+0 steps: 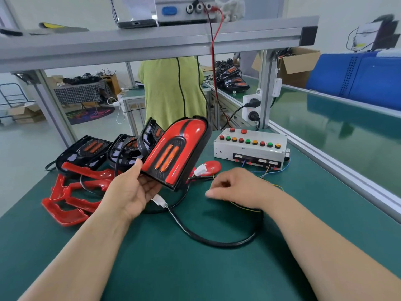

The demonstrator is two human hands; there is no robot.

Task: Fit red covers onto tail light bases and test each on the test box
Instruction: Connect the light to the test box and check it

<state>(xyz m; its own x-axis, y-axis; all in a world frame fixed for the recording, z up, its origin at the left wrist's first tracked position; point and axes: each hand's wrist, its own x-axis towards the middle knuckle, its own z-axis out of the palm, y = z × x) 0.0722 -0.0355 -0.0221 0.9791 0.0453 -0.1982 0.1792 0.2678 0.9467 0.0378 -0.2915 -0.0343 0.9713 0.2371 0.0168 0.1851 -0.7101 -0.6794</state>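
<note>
My left hand point(132, 192) grasps the assembled tail light point(175, 153) at its lower end, thumb on the near edge and fingers underneath; it is lifted off the green mat point(195, 268) at the centre of the frame, tilted, its red cover point(191, 129) facing me with two orange strips in the black grille. A white connector point(159, 200) lies just below that hand; a black cable point(217, 242) runs from it in a loop across the mat towards the lower right and passes under my right wrist. My right hand point(236, 187) sits right of centre, knuckles up, fingers curled down over thin yellow wires point(245, 208); whether it pinches them or only rests there I cannot tell. The test box point(249, 146) stands in the upper right part of the mat, well apart from the light, with a row of red, green and amber buttons on top; coloured wires leave its front. Between box and light lie a second white connector point(200, 170) and a small red piece point(211, 166). At the left, loose red covers point(65, 205) lie in a heap; behind them stand black bases point(86, 151) without covers. Beyond the bench stands a person in a green shirt point(171, 90).
</note>
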